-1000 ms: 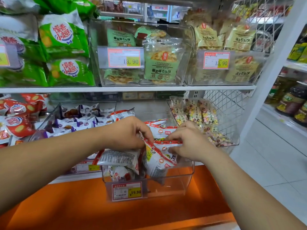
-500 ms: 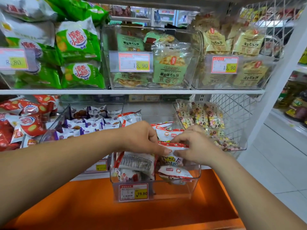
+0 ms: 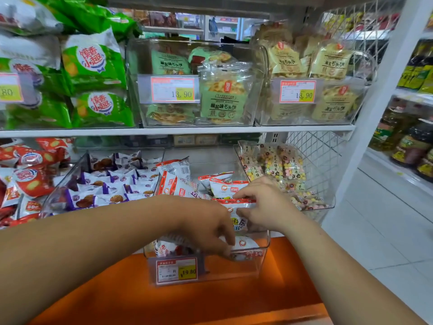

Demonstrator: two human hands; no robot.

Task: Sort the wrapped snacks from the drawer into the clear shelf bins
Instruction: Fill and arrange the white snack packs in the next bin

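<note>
STEP: settling red-and-white snacks into the middle clear bin (image 3: 234, 273) | RIGHT: right hand (image 3: 264, 205) pinches an upright packet (image 3: 237, 206) by its top edge, inside the bin | LEFT: left hand (image 3: 210, 227) reaches down onto a front packet (image 3: 246, 246), grip cannot be told | NEXT: likely seat both packets, let go, fetch more.

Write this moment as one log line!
left hand in clear plastic bin | right hand pinching red-and-white wrapped snack packet
</note>
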